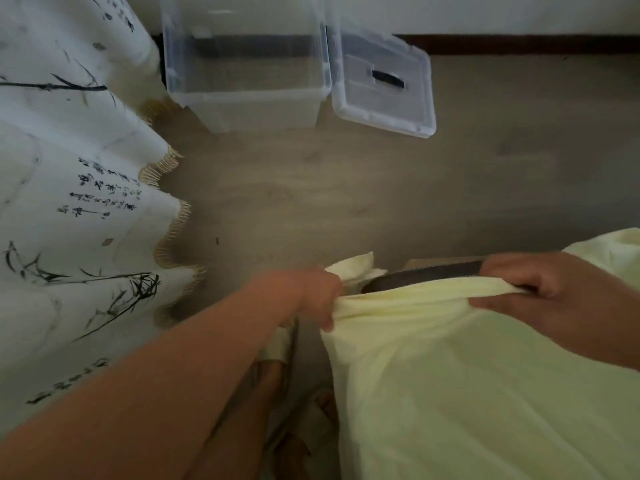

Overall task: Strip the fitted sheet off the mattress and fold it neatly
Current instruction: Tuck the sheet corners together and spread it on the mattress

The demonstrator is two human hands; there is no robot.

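Gripping the hem at two points, I have the fitted sheet stretched between both hands at the near corner of the bed, in the lower right of the head view. My left hand is closed in a fist round a bunched tuft of the pale yellow cloth, and a loose flap stands up beyond its knuckles. My right hand pinches the gathered edge between thumb and curled fingers. Between the two hands the hem is lifted clear of a dark strip, which I take to be the mattress.

To do this step well, I judge that both hands should lift the elastic up and over the corner together, keeping the hem taut so that it does not snap back under. The pull should go toward me rather than sideways, since an uneven tug could twist the cloth and spoil the later fold.

The gripped hem runs side to side across the frame, about level. From it the body of the sheet spreads toward the bottom right, and the frame edge cuts it off, so I cannot tell its full long axis.

On the floor beyond stand a clear storage bin and its lid; a printed curtain hangs at left.
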